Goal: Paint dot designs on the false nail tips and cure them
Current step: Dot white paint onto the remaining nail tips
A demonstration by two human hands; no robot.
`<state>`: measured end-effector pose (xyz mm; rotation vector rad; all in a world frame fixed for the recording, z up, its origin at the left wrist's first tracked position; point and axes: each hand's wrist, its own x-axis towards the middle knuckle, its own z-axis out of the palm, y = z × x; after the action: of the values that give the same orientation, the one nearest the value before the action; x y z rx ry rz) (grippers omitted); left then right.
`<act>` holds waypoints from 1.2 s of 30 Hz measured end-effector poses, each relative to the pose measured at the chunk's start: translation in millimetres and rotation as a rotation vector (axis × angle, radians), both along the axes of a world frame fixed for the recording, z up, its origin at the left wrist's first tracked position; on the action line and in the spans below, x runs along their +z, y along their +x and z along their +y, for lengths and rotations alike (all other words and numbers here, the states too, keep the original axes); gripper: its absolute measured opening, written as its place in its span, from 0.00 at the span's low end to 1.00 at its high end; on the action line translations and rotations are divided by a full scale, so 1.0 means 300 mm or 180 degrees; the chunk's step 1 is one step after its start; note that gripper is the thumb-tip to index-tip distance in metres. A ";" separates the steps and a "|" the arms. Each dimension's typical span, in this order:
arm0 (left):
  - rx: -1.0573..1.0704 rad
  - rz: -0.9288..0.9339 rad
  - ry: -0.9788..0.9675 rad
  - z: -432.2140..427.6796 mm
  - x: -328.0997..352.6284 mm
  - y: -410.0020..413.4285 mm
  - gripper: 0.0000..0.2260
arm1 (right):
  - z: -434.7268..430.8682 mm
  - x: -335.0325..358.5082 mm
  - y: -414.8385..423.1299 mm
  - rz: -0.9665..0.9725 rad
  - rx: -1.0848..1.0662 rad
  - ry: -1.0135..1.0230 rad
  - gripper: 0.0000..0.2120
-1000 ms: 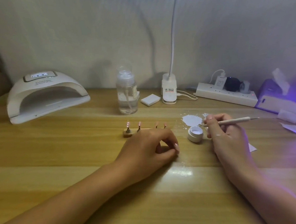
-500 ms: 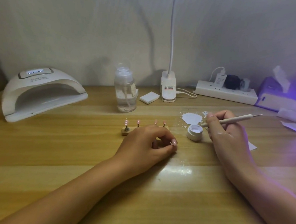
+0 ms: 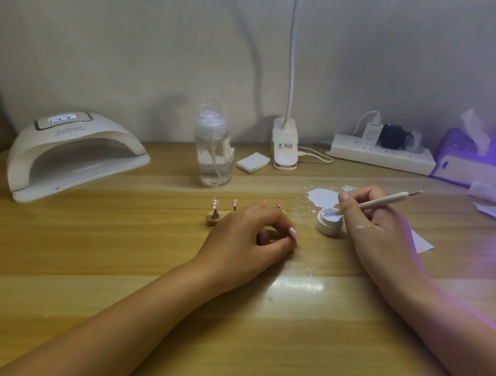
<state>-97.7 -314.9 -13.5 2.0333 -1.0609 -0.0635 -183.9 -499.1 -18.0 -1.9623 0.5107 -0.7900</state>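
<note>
Left grip (image 3: 249, 237) curled over the right end of the stand (image 3: 213, 220), holding it on the counter (image 3: 128, 238). Pink tips (image 3: 214, 203) upright on stand pegs, just behind the knuckles. Right grip (image 3: 371, 224) pinches pen (image 3: 387, 200), whose lower end sits in the open white pot (image 3: 327, 226), just right of the stand. Lamp (image 3: 73, 152) far left, well apart.

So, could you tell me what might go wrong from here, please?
1. The right hand dips the dotting pen into the open gel pot, which nothing steadies; it could tip or slide.
2. The left hand hides part of the wooden stand, its fingers near the pink nail tips; a shift might knock them.
3. An overloaded pen may drip on the table.
</note>
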 end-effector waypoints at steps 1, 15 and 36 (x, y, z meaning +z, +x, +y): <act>0.0003 -0.0005 0.0003 0.000 -0.001 0.001 0.03 | 0.002 0.002 0.000 -0.0030 -0.0008 0.0016 0.13; -0.0215 0.0007 0.0128 0.006 0.012 0.017 0.04 | 0.081 0.071 -0.034 -0.0992 0.0303 0.1000 0.10; -0.0049 -0.0593 -0.0079 -0.011 -0.001 -0.002 0.07 | 0.142 0.046 -0.033 -0.0188 0.0642 0.1254 0.15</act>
<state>-98.2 -318.3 -13.7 2.0387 -1.1861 0.1330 -193.9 -456.4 -4.2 -1.5911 0.3914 -0.5687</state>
